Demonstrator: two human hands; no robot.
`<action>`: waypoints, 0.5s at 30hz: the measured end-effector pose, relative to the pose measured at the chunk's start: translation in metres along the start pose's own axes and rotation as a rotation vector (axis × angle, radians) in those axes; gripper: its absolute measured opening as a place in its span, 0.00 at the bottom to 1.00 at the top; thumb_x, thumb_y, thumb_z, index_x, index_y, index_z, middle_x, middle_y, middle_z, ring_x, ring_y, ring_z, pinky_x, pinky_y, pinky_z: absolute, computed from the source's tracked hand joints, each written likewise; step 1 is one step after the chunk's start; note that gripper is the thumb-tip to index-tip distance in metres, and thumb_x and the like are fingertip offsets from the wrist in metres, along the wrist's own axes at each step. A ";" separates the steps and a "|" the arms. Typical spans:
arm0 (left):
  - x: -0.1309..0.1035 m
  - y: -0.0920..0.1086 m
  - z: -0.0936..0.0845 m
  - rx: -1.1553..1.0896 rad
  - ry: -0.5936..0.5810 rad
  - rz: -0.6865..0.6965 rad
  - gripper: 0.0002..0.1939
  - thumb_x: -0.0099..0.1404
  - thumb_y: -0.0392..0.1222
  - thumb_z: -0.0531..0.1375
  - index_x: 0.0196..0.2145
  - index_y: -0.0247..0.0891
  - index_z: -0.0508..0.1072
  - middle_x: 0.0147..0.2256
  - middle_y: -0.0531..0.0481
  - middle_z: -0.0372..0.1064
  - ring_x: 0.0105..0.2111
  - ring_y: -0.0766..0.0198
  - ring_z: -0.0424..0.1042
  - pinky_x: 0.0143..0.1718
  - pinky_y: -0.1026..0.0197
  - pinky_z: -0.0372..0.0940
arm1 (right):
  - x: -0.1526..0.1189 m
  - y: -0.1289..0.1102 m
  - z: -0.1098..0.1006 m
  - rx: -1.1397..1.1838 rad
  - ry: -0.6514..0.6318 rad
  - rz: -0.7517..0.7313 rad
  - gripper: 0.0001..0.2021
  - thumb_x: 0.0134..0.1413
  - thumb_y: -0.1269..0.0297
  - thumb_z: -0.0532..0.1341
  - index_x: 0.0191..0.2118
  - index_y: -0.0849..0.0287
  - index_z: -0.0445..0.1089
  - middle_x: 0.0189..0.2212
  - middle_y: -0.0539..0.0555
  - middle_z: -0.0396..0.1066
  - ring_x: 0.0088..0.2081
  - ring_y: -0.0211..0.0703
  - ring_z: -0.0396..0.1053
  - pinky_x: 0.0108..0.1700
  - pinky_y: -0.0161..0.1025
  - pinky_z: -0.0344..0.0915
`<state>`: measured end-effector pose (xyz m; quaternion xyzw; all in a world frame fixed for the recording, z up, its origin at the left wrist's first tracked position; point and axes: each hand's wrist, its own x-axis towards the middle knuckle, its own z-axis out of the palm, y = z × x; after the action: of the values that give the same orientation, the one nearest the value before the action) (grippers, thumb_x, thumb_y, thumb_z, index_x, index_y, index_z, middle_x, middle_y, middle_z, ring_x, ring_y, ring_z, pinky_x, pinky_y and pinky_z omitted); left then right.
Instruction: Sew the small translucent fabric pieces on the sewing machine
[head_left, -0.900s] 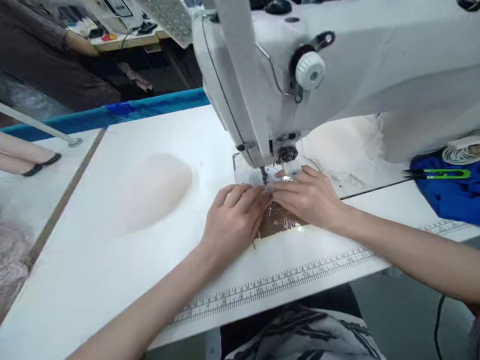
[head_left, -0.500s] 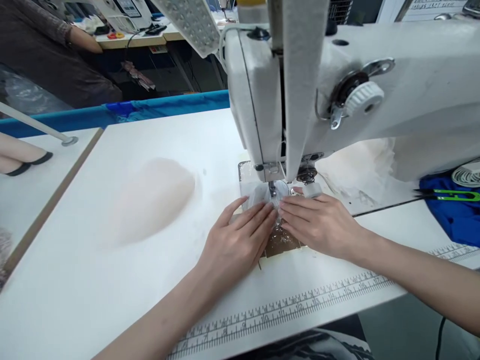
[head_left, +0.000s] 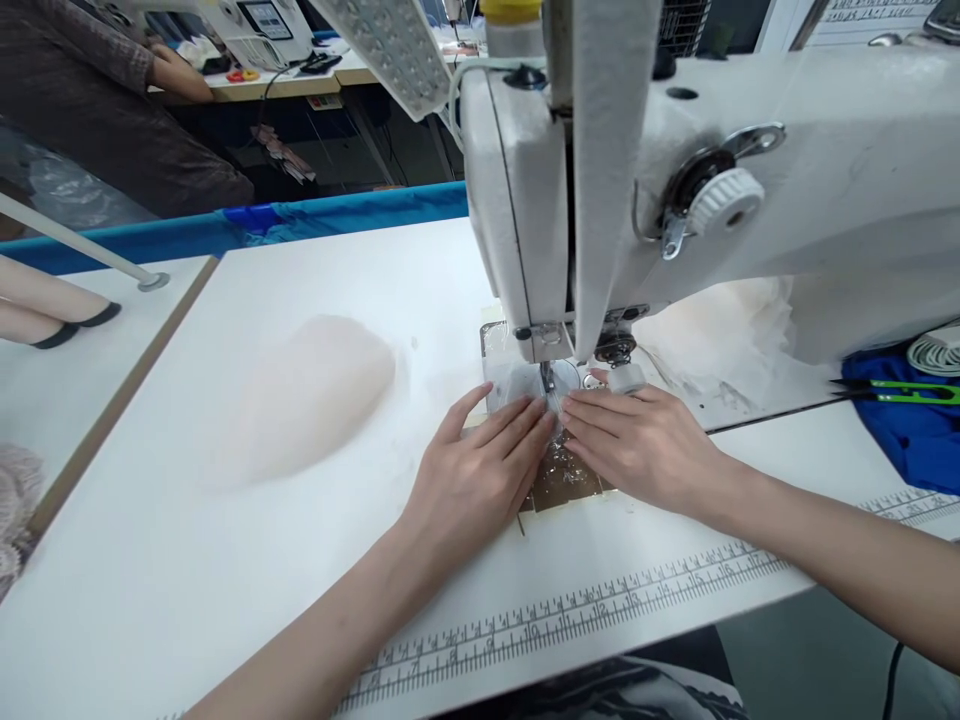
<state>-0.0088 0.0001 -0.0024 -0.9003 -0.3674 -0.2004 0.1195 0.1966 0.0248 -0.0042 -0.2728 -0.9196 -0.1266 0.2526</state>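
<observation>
Head view: left hand [head_left: 480, 465] and right hand [head_left: 649, 445] lie flat, fingers extended, on sheer pale fabric [head_left: 523, 384] at the presser foot [head_left: 547, 378] of the sewing machine [head_left: 514, 200]. Sewing looks under way; finished stitches and remaining length cannot be made out.

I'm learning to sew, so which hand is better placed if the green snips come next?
Right, I think: the right hand is nearer the green snips, which lie on blue cloth on its side. The left hand is farther, with the right hand in between.
</observation>
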 end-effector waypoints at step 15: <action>-0.004 0.003 -0.002 0.040 0.032 0.027 0.15 0.65 0.31 0.56 0.49 0.32 0.72 0.46 0.43 0.73 0.47 0.58 0.73 0.59 0.46 0.55 | 0.000 0.005 0.003 -0.010 0.008 0.056 0.12 0.59 0.75 0.54 0.42 0.62 0.74 0.40 0.51 0.77 0.39 0.40 0.71 0.49 0.42 0.62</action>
<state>-0.0100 -0.0053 -0.0026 -0.8994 -0.3570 -0.2057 0.1459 0.1985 0.0304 -0.0064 -0.2992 -0.9100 -0.1252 0.2583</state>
